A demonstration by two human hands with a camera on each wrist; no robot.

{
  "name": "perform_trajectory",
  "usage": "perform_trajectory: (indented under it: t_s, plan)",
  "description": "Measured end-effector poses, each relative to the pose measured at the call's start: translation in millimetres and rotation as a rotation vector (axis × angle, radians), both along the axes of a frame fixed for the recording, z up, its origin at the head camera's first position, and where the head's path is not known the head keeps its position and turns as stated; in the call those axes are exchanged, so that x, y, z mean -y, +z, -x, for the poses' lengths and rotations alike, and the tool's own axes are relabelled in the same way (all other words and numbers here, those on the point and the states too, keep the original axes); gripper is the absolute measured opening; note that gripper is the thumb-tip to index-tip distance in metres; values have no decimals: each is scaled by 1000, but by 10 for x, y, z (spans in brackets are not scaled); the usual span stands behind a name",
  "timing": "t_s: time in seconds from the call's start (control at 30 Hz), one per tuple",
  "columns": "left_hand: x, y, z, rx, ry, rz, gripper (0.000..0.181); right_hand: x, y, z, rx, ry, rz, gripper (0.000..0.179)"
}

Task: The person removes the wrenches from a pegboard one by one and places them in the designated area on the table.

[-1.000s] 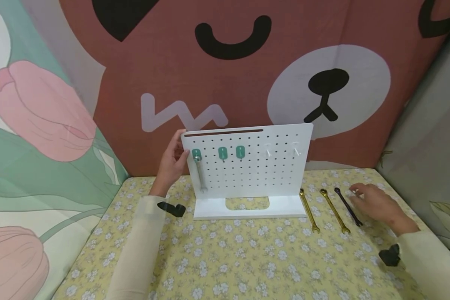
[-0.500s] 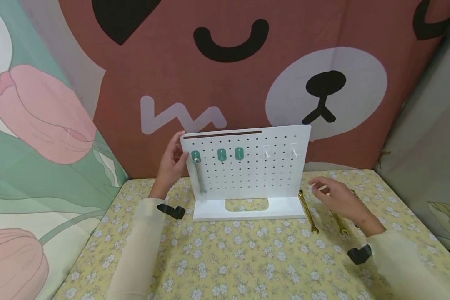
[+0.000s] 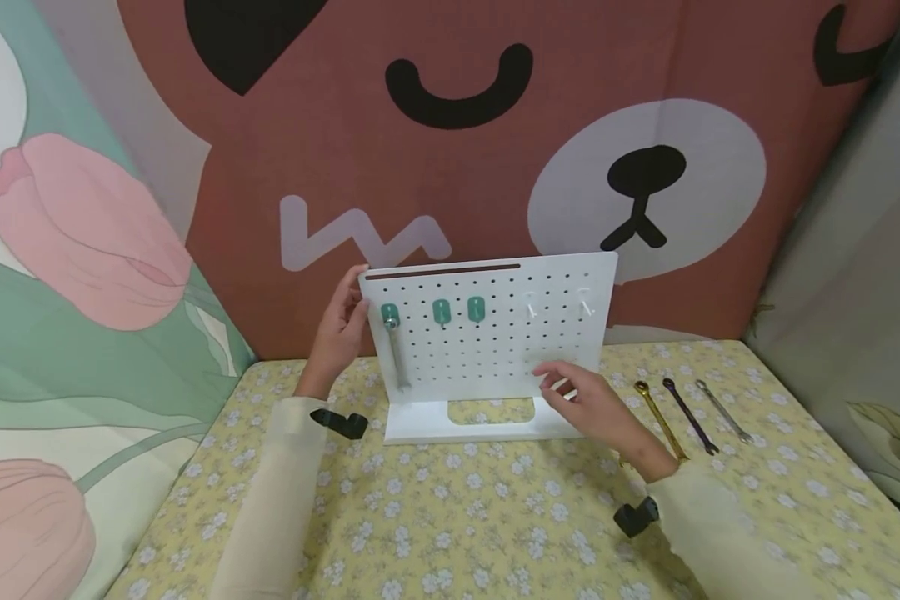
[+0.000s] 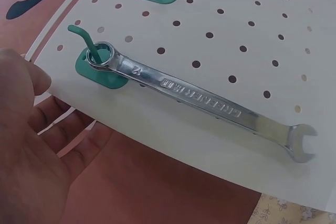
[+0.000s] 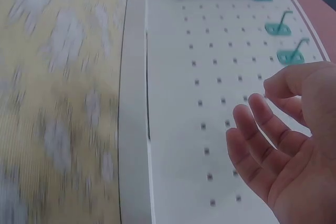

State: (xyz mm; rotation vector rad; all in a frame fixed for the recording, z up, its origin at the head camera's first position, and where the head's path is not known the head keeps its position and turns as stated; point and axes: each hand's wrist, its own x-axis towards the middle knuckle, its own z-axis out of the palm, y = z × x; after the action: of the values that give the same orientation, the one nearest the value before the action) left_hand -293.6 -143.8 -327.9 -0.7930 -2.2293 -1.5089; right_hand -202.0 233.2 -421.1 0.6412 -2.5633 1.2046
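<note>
A white pegboard [image 3: 495, 358] stands upright on its base. My left hand [image 3: 337, 333] grips its left edge, thumb at the front and fingers behind. From a green hook [image 4: 110, 77] beside that hand hangs a silver combination wrench [image 4: 184, 90] by its ring end, marked 12. Two more green hooks [image 3: 441, 312] and two white hooks [image 3: 585, 303] carry nothing. My right hand [image 3: 588, 404] hovers before the board's lower right part, fingers loosely bent and nothing between them, as the right wrist view [image 5: 294, 140] shows.
Right of the board, a gold wrench [image 3: 658, 421], a dark purple wrench [image 3: 690, 415] and a silver wrench [image 3: 722, 411] lie on the flowered tablecloth [image 3: 450, 517]. Another gold wrench is mostly hidden under my right forearm. A printed cloth [image 3: 450, 183] hangs behind the table.
My right hand has swept left from beside the wrenches to the front of the pegboard, uncovering the silver wrench on the table. My left hand keeps its grip on the board.
</note>
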Motion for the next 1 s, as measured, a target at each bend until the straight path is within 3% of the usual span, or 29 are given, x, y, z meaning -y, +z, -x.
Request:
perform_trajectory:
  t_s: [0.23,0.47,0.73,1.0]
  plan:
    - [-21,-29,17,18,3,-3,49,336,-21,73,50,49,63,32]
    - [-23,13,-45,27,23,11,55,660,-3,167,80,64,103,34]
    - [-27,27,-80,1,45,34,57,938,30,260,141,75,114,37]
    - [-32,22,-66,-22,40,36,57,1136,15,372,147,70,128,37]
